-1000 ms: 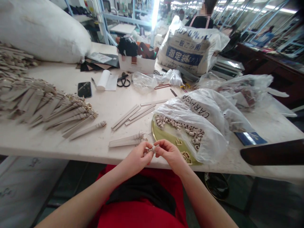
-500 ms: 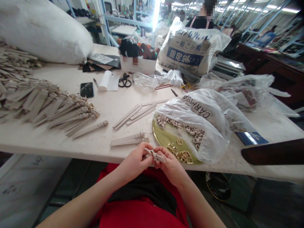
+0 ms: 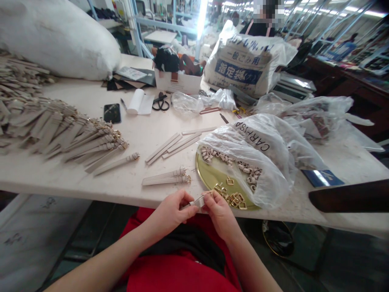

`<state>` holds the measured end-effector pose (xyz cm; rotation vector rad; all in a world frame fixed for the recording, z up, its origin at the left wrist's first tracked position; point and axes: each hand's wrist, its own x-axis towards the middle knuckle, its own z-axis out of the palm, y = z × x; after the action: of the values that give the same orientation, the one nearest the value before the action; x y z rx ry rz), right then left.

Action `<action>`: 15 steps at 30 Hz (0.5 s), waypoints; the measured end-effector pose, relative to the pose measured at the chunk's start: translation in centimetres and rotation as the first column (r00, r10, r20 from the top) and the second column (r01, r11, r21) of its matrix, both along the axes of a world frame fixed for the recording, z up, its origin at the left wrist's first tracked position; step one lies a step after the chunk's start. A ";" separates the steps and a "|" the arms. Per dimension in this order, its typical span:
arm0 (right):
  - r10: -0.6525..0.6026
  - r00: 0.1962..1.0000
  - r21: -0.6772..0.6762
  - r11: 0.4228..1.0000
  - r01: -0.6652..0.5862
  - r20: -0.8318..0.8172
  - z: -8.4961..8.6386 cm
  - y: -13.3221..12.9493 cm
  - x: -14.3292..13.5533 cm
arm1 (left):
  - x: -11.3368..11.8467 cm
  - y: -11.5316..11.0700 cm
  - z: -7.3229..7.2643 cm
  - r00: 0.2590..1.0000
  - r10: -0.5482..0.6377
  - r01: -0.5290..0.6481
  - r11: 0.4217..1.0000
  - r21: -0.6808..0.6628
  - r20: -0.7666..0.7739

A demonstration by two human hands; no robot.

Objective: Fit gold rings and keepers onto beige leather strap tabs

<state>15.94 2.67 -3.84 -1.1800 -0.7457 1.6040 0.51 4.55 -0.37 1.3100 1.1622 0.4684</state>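
Between my hands, at the table's front edge, is a light beige strap [image 3: 199, 201]. My left hand [image 3: 179, 206] pinches one part of it, and my right hand [image 3: 215, 205] pinches the other end, where a bit of gold-coloured metal seems to show. Just beyond my left hand lie a few beige straps with gold buckles [image 3: 165, 177]. To the right sits a green round tray [image 3: 209, 172] with gold buckles [image 3: 235, 199] and small beige loops [image 3: 249, 170], partly under a clear plastic bag [image 3: 261, 142]. Plain beige strips [image 3: 164, 149] lie farther back.
A large pile of buckled straps [image 3: 60, 125] covers the left side. Farther back are a phone [image 3: 112, 113], a paper roll [image 3: 136, 102], black scissors [image 3: 161, 102], a white box [image 3: 174, 81] and a large filled bag [image 3: 237, 67]. A dark bar [image 3: 349, 195] juts in at right.
My hands have moved slightly apart, stretching the strap between them. My right hand's grip has shifted to the strap's end, and the piece is turned differently.
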 end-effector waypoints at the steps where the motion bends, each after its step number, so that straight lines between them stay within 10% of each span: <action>1: -0.049 0.992 0.048 0.998 0.044 0.115 0.0 0.0 -0.1 | 0.1 -0.1 0.1 0.999 0.014 -0.012 0.999 -0.044 0.039; 15: 0.107 0.808 0.206 0.940 -0.272 0.580 -0.8 -1.5 0.9 | -0.3 -0.4 -1.1 0.989 0.001 0.054 0.931 -0.361 0.150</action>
<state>16.88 1.22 -4.61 -1.4117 -1.4694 1.2407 0.20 4.20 -1.45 0.9507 1.0467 0.3055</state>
